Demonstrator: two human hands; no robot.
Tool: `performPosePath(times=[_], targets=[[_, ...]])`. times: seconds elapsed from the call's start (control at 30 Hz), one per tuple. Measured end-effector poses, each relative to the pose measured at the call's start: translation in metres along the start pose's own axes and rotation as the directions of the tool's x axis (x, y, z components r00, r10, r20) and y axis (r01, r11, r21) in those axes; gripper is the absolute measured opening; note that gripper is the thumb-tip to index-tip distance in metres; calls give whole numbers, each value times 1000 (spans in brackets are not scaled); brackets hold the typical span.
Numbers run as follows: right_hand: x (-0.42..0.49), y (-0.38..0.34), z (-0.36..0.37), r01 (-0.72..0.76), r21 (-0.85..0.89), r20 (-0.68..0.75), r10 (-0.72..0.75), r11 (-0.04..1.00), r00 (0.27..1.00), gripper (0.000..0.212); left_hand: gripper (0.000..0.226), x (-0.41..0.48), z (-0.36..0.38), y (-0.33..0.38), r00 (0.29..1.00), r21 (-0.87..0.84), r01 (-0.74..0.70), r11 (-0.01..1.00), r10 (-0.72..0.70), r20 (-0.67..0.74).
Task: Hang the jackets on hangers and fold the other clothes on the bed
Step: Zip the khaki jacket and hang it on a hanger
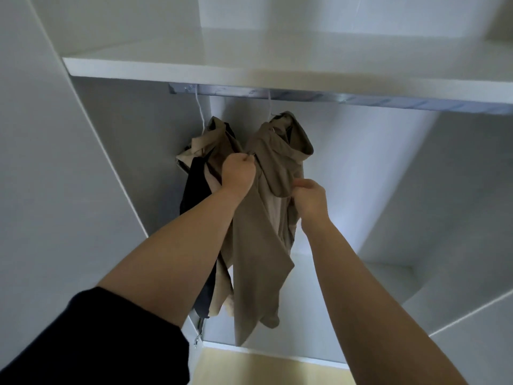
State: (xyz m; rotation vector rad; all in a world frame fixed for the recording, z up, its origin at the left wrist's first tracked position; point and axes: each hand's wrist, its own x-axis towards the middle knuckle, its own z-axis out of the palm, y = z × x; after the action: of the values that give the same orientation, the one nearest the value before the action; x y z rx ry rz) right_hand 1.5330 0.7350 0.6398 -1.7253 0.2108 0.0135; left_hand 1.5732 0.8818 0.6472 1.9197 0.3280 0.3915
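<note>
A black sleeve (97, 343) covers the left upper arm at the lower left corner, and both bare forearms reach up and forward into an open white wardrobe (83, 162). A strip of pale wood floor (249, 368) shows below the wardrobe's bottom edge.

The left hand (238, 172) is balled into a fist, its fingers curled tight and pinching the shoulder edge of a tan hooded jacket (263, 245). Whether it also catches the hanger end there I cannot tell. The right hand (309, 197) sits a little lower and to the right, with thumb and fingers closed on a fold of the same jacket just under the hood. So both hands are clamped on cloth. The jacket hangs between the two arms, its hood flopped over to the right and its long front panel trailing down toward the wardrobe floor.

Just beside it, on the left and partly behind the left arm, hangs a second jacket (205, 154) — tan outside, with a dark layer next to it.

Each garment hangs from a thin white hanger: the hook of the left hanger (200, 112) and the hook of the right hanger (268, 104) both run up to a metal rail (305, 95). The rail is fixed under a white shelf (249, 70), which spans the wardrobe above the hanging space.
</note>
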Motion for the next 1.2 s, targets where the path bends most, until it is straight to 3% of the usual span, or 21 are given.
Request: performPosePath(times=[0.2,0.33,0.47,0.57,0.63,0.7,0.77,0.83,0.87,0.97,1.2], targets=[[17,4,-9,52,4,-70,-52,999,996,18,46,0,29,-29,995,43,85,995,-83,-56],[24,11,-19,36,-49,-103,-41,998,994,31,40,1,36,-43,990,30,98,995,-95,-106],[26,15,-26,23,-92,-114,-33,995,993,40,37,0,33,-49,998,157,37,987,-30,-48],[20,19,-26,47,-117,-115,-60,992,992,41,19,-9,25,-50,1000,312,-28,950,28,4],[13,24,-25,92,-153,-116,-110,984,987,40,34,-19,22,-44,994,359,-112,927,110,24],[2,30,-26,173,-247,-116,-206,953,972,41,54,-35,20,-35,958,458,-278,844,279,66],[-10,35,-31,251,-392,-120,-319,885,940,46,63,-58,18,-27,896,654,-403,640,420,142],[-25,40,-42,302,-552,-112,-428,777,897,52,68,-82,17,-19,867,786,-422,452,455,204],[-32,42,-48,326,-623,-87,-476,711,875,54,69,-93,15,-14,859,807,-429,406,461,224],[-61,47,-69,343,-731,-32,-533,589,846,58,71,-127,13,-3,807,796,-493,351,526,268],[-156,54,-123,177,-772,-251,-548,611,798,58,72,-217,19,20,697,710,-613,348,661,278]])
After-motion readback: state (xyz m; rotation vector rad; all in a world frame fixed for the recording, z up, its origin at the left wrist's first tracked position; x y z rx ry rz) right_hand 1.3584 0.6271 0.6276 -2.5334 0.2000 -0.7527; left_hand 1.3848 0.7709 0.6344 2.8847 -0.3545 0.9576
